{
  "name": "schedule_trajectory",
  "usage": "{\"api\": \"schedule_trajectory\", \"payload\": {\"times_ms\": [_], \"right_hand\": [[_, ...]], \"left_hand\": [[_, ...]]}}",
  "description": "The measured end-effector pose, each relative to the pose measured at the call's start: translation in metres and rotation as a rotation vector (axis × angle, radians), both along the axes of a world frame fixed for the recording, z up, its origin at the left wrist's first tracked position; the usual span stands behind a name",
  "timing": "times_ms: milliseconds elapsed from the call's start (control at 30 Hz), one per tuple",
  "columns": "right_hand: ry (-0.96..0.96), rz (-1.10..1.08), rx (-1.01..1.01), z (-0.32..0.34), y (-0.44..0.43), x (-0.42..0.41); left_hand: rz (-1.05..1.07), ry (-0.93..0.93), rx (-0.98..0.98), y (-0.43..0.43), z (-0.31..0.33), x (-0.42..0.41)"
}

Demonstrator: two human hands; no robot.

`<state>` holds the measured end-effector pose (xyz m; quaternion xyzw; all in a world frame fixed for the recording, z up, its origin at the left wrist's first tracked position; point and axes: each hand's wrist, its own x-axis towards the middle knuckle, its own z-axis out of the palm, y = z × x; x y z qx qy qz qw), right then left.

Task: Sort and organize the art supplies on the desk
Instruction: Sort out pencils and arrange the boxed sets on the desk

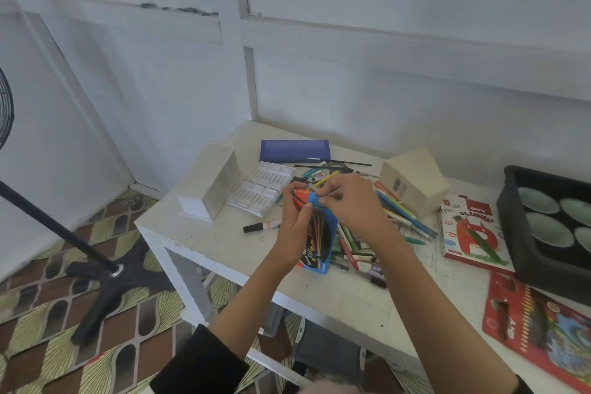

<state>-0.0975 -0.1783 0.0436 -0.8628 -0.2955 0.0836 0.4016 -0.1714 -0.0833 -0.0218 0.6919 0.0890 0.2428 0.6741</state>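
Observation:
My left hand [295, 217] grips a blue and black pencil box [318, 245] from its left side, holding it tilted over the white desk [224, 243]. My right hand [347, 201] pinches the blue flap at the box's top end. A yellow pencil [326, 178] sticks out beyond my right fingers; whether I hold it is unclear. Under and beside the box lies a heap of loose markers and crayons [355, 253]. A black-capped marker [260, 227] lies alone to the left.
A blue pencil case [294, 150], scissors [339, 166], a white plastic insert tray [262, 190] and two wooden boxes [212, 181] [412, 184] stand at the back. An oil pastel box [467, 229], a red pencil pack [540, 329] and a black tray of bowls [511, 211] lie right. A fan stand [96, 269] is on the floor.

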Motion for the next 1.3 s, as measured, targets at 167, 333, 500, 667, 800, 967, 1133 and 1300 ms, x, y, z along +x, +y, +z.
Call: {"api": "schedule_trajectory", "payload": {"times_ms": [167,333,500,667,800,967,1133,1300], "right_hand": [[-0.046,0.028,0.026,-0.002,-0.003,-0.005],[0.001,0.058,0.179,-0.025,-0.014,-0.007],[-0.109,-0.036,0.464,-0.06,-0.018,-0.016],[-0.125,-0.102,0.552,-0.065,-0.02,-0.025],[0.093,-0.15,0.661,-0.063,-0.03,-0.028],[0.13,-0.255,0.774,-0.063,-0.053,-0.035],[0.213,-0.478,0.938,-0.074,-0.091,-0.047],[0.159,-0.653,0.971,-0.07,-0.125,-0.068]], "left_hand": [[-0.013,0.018,0.002,0.0,0.003,-0.001],[0.029,-0.01,0.016,0.005,0.003,0.0],[0.042,-0.044,0.089,0.003,0.002,0.001],[-0.103,-0.045,0.017,0.012,-0.001,-0.002],[-0.31,-0.054,-0.036,0.013,-0.002,-0.008],[-0.395,0.137,0.074,0.008,-0.031,-0.007],[-0.303,0.258,0.228,-0.001,-0.057,-0.001],[-0.43,0.252,0.265,-0.036,-0.047,0.017]]}}
